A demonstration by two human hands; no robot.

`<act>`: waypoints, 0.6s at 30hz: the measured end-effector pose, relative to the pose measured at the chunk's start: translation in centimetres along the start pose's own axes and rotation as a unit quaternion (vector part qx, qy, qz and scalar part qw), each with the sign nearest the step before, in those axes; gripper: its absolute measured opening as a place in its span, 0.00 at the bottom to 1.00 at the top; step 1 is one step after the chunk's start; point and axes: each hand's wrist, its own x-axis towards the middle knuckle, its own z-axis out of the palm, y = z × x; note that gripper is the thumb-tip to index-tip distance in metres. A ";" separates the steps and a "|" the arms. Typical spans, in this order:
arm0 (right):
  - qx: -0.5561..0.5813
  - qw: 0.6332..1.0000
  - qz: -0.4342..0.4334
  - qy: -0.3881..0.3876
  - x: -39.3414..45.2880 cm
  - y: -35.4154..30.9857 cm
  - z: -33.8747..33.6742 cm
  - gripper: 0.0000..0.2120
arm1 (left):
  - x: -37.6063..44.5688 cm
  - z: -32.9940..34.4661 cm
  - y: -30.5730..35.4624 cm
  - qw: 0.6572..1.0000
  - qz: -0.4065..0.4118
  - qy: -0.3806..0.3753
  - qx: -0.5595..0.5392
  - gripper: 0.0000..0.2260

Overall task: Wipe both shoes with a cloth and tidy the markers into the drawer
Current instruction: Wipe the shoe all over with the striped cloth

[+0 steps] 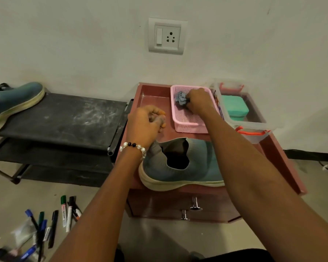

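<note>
Right hand [197, 100]: grasps cloth [181, 99] in pink basket [186, 125], upper centre, fetching wiper | left hand [145, 122]: curled, holding nothing | shoe [180, 165] centre, staged on cabinet [280, 157] | second shoe [13, 103] upper left | markers [51, 222] lower left, awaiting drawer [159, 205].

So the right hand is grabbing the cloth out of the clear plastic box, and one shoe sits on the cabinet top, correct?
Not quite. In the head view the right hand grips the cloth in the pink basket, not the clear plastic box beside it. One shoe does sit on the cabinet top.
</note>
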 end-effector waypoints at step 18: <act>0.744 0.640 0.149 0.123 -30.1 -3.6 -10.8 0.05 | -13.0 1.3 8.7 0.974 0.009 -0.159 -0.160 0.13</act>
